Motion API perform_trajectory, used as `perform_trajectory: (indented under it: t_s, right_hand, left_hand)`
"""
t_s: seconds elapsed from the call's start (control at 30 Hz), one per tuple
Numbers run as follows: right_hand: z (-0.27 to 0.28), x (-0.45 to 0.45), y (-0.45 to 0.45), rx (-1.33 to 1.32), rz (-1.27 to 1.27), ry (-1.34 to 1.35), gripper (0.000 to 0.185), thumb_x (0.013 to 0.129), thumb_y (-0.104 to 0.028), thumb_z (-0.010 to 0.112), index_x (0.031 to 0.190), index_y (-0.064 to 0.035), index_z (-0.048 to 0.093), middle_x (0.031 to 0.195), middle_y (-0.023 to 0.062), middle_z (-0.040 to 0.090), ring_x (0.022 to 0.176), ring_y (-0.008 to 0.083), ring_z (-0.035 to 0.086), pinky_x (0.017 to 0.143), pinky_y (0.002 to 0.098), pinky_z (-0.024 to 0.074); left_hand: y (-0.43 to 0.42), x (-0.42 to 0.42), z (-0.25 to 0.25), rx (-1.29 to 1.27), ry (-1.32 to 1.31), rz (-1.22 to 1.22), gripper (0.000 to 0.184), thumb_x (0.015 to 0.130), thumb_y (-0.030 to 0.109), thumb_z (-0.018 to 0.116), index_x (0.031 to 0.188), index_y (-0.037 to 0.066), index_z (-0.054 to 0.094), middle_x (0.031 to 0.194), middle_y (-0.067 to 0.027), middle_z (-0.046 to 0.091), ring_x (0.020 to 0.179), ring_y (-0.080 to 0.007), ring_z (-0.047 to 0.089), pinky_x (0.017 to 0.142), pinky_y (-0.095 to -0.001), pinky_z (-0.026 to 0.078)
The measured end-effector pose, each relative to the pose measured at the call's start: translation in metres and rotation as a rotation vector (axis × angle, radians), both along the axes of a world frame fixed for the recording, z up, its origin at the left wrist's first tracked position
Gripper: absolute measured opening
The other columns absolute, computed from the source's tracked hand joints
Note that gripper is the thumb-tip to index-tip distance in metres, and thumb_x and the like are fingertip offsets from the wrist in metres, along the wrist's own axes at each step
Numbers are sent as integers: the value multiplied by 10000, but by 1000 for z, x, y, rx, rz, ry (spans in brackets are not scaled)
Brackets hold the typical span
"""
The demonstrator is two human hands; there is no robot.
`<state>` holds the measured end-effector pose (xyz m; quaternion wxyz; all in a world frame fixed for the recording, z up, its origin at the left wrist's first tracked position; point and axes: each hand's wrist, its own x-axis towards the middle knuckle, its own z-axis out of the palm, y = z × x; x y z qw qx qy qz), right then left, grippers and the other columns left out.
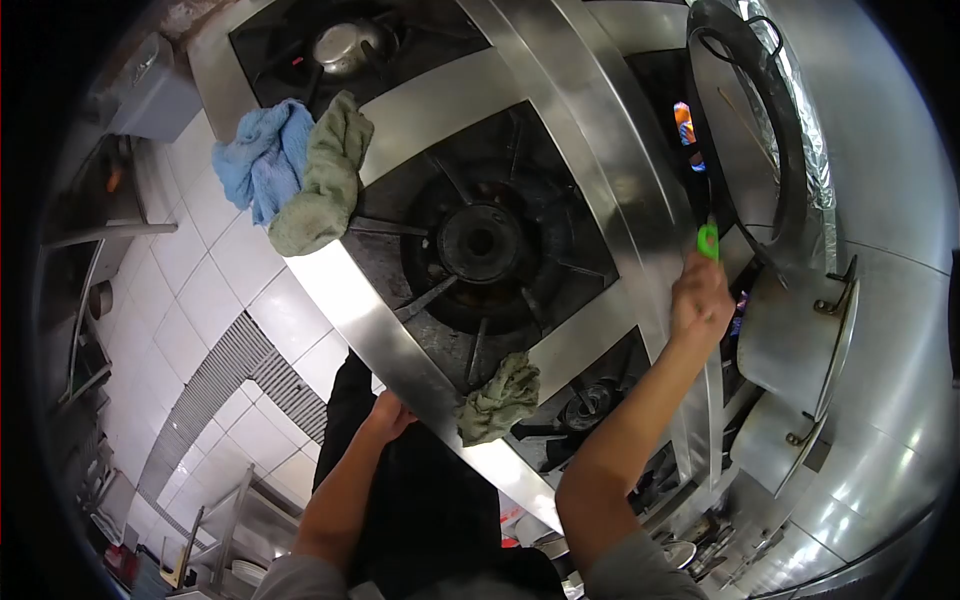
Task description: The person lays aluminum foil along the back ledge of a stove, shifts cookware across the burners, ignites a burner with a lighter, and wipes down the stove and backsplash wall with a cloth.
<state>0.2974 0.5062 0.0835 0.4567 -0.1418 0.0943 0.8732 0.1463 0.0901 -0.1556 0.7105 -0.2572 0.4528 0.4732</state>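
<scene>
My right hand (702, 297) is closed around a bright green object (708, 241), held at the back of the stove beside the large dark pan (790, 130). Orange and blue flames (685, 125) burn just left of that pan. My left hand (391, 413) rests at the stove's front steel edge (395, 360), its fingers curled and partly hidden; whether they hold anything cannot be seen. A crumpled green cloth (500, 400) lies on the edge to its right. Another green cloth (325, 180) and a blue cloth (265, 155) hang over the edge farther left.
A black burner (480, 243) with grates sits in the middle, another burner (343, 48) at the top. Two large metal pots (790, 330) stand at the right by a steel wall (900, 340). Below left are floor tiles with a drain grate (215, 410).
</scene>
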Motion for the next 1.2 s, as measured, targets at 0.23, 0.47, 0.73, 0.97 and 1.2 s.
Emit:
perform_trajectory:
  t_s: [0.23,0.47,0.73,0.97,1.2]
  right_hand:
    - [15,29,-135,151,257,-341,428,1020,-408,258,1336,-151,389,766,82,434,375,85,358,282,232,274]
    - [35,34,-178,-8,549,-425,444,1003,-480,276,1300,-172,395,743,80,431,374,90,332,306,225,250]
    - [28,-6,-193,-9,772,-561,457,994,-507,292,1253,-166,450,646,4,384,356,57,290,316,225,255]
    - [26,-21,-194,6,829,-649,453,994,-510,298,1237,-158,448,649,6,378,355,55,286,320,222,260]
    - [23,-24,-197,8,846,-659,429,988,-512,317,1214,-164,426,654,13,390,359,57,299,323,223,240]
  left_hand:
    - [-10,-5,-9,115,-15,83,214,921,245,529,1074,107,586,947,-20,650,869,-144,620,797,-358,508]
    - [1,-8,3,55,-7,111,183,934,184,523,1088,102,577,957,-6,630,839,-132,609,795,-346,517]
    - [0,-2,0,84,-28,227,171,940,138,523,1099,98,573,943,-8,626,805,-118,611,737,-315,528]
    - [-4,2,-9,77,-27,222,126,935,120,534,1055,105,570,806,27,566,681,-90,554,671,-292,518]
    - [-4,0,-8,83,-26,195,124,939,121,530,1056,111,571,788,33,563,676,-79,554,672,-278,513]
